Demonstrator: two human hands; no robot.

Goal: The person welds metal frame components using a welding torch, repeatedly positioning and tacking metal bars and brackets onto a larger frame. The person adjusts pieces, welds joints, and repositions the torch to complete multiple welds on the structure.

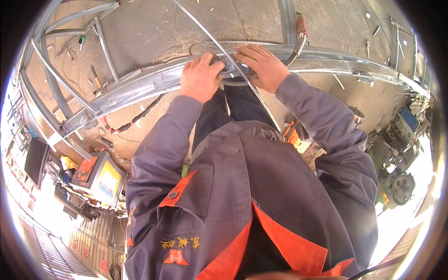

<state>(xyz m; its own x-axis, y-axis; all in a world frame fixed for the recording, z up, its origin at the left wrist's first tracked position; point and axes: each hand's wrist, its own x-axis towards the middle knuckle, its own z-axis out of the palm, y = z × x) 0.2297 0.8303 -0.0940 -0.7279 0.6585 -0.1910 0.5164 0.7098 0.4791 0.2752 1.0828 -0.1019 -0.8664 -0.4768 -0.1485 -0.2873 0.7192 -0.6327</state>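
Both hands of the person are at a long grey steel beam (140, 88), which lies across the front of the body, above the floor (149, 28). The left hand (201, 77) has its fingers bent on the beam; the right hand (263, 65) has its fingers straighter and close together, placed over the top. The thumb of the right hand is hidden, and I cannot tell how far either hand is open, or if it grips something. A thin rod (196, 22) passes slantwise between the two hands, crosses over the beam, and its lower end is near the jacket (284, 172). To the left, narrow metal bars (51, 88) form a frame, and a tool with orange handle (96, 77) lies on the floor.
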